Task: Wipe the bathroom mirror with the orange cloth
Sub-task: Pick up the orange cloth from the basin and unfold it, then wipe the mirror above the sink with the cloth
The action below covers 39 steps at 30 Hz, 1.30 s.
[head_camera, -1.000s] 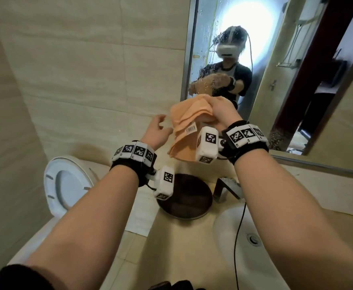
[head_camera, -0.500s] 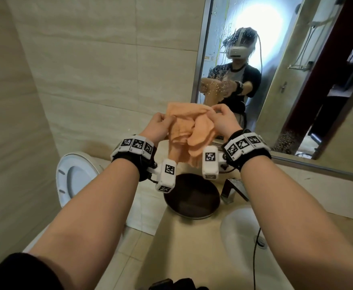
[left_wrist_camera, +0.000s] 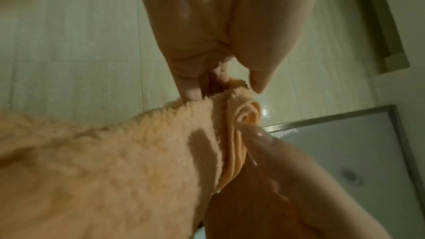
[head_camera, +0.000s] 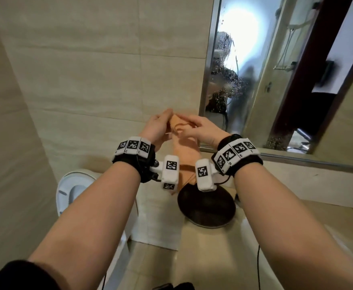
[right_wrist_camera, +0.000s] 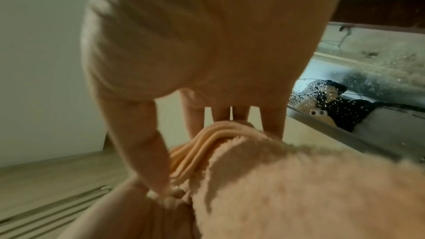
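Observation:
The orange cloth (head_camera: 184, 147) hangs folded between my two hands, in front of the tiled wall and just left of the mirror (head_camera: 255, 70). My left hand (head_camera: 159, 126) holds its top left edge, fingers curled on the folds (left_wrist_camera: 200, 86). From the other side my right hand (head_camera: 198, 126) pinches the same top edge, thumb against the layered folds (right_wrist_camera: 161, 161). The fluffy cloth (left_wrist_camera: 115, 161) fills the lower part of both wrist views (right_wrist_camera: 299, 188). Water droplets speckle the mirror glass (right_wrist_camera: 345, 101), which reflects a person.
Below the hands a dark round bowl (head_camera: 207, 208) sits on the beige counter (head_camera: 161, 258). A white basin (head_camera: 261, 258) lies at lower right. The white toilet (head_camera: 69, 193) stands at the left by the tiled wall. A cable runs over the basin.
The left hand came across and took the cloth's top edge. Both hands have drawn together and the cloth is now gathered into a narrow hanging fold. The view shifted left and down.

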{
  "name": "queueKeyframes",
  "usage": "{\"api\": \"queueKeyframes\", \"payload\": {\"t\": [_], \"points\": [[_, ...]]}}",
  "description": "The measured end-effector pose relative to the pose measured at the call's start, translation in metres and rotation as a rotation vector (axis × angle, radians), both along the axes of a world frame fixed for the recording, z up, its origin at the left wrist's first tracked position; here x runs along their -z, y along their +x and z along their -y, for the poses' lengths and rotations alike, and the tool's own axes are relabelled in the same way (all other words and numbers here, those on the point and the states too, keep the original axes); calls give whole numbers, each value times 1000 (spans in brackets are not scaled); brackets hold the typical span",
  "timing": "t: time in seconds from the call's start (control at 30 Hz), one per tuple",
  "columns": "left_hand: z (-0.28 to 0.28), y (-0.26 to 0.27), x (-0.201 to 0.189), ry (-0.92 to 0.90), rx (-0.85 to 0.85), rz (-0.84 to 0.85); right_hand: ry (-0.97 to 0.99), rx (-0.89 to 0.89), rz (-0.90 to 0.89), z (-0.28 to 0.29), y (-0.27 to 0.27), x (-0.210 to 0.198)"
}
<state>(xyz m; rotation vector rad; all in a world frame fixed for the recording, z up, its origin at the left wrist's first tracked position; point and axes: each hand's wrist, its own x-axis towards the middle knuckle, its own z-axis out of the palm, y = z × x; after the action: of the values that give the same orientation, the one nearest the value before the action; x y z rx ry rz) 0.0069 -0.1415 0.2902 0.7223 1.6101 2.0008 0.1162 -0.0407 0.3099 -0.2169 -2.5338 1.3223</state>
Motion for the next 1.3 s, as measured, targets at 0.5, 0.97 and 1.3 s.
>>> {"api": "queueKeyframes", "payload": {"t": [0.5, 0.97, 1.3], "points": [[34, -60, 18, -255, 94, -75, -200, 413, -308, 3, -56, -10], [21, -48, 7, -187, 399, 185, -11, 684, -129, -55, -77, 18], [6, -37, 23, 82, 307, 580, -476, 629, 270, -74, -54, 64]]}}
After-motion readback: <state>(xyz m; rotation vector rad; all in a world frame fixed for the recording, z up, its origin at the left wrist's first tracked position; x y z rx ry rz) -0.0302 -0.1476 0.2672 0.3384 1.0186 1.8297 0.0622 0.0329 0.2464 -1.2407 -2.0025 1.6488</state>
